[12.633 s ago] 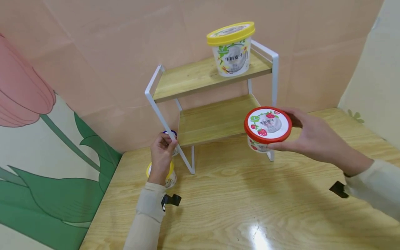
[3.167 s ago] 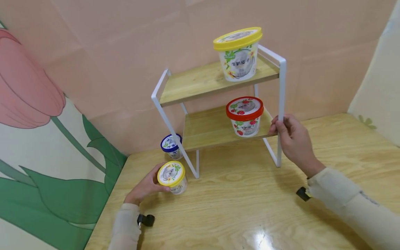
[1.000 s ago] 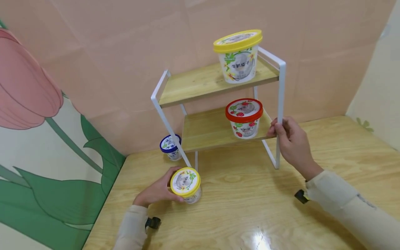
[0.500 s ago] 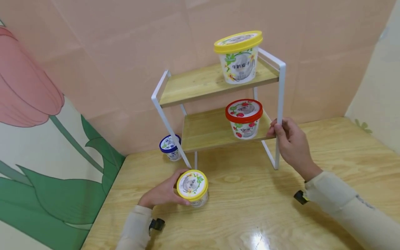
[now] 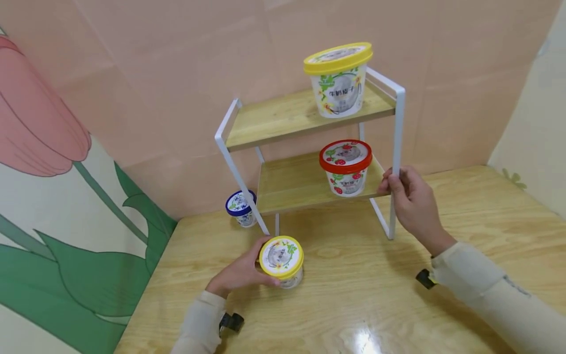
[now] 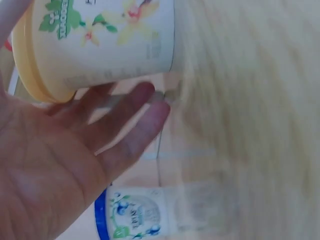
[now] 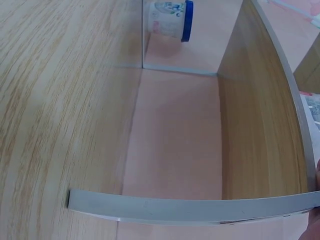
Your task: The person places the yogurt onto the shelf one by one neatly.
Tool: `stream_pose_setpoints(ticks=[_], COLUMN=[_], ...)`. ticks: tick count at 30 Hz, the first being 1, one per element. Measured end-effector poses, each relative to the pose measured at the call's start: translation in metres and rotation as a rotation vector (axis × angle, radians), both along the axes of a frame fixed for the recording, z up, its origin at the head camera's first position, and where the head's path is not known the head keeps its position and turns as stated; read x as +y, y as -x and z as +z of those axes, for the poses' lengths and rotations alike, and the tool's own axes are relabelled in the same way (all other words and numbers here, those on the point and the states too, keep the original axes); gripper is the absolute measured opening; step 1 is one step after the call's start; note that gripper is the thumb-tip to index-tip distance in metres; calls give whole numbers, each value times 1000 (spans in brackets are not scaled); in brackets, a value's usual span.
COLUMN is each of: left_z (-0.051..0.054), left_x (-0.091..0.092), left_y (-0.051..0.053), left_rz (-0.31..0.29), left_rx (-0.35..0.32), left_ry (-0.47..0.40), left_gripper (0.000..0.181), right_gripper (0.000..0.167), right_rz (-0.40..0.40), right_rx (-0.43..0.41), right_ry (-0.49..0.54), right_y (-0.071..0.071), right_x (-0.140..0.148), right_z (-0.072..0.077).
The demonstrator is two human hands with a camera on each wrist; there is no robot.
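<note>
In the head view my left hand (image 5: 243, 271) grips a small ice cream tub with a yellow lid (image 5: 281, 257), fingers and thumb curved round its side, just in front of the left leg of a two-tier shelf (image 5: 283, 189). Whether this tub touches the table cannot be told. My right hand (image 5: 415, 204) pinches the shelf's right front post (image 5: 398, 132) at the lower board. On that board stands a tub with a red lid (image 5: 346, 167). A large yellow-lidded tub (image 5: 339, 83) stands on the upper board, towards its right.
A blue-lidded tub (image 5: 241, 209) stands on the wooden table (image 5: 345, 295) behind the shelf's left leg; the left wrist view also shows that blue-lidded tub (image 6: 135, 212). A peach wall covering (image 5: 177, 98) hangs close behind the shelf.
Over the last second my left hand has moved the small yellow-lidded tub to the right. Earlier, the red-lidded tub left my right hand for the lower board. My right hand now holds the post.
</note>
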State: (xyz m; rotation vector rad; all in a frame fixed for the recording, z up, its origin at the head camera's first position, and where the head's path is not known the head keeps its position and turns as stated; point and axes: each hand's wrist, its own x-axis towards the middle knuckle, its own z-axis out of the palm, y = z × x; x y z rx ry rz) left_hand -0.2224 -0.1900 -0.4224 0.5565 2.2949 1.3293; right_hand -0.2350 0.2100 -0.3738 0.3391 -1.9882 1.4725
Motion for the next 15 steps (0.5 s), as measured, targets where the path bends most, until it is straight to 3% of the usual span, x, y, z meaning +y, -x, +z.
stream_pose_setpoints(ticks=[5, 10, 15], left_z=[-3, -8, -13], left_x=[5, 7, 9], left_y=[0, 0, 3], left_rz=[20, -33, -27], left_rx=[-72, -169, -239], left_ry=[-67, -217, -299], left_gripper=[111, 115, 109], right_gripper=[21, 20, 20], right_rz=[-12, -1, 12], right_rx=[4, 12, 29], right_ry=[-11, -4, 14], right_y=[-1, 0, 0], right_x=[1, 0, 0], right_z=[0, -1, -1])
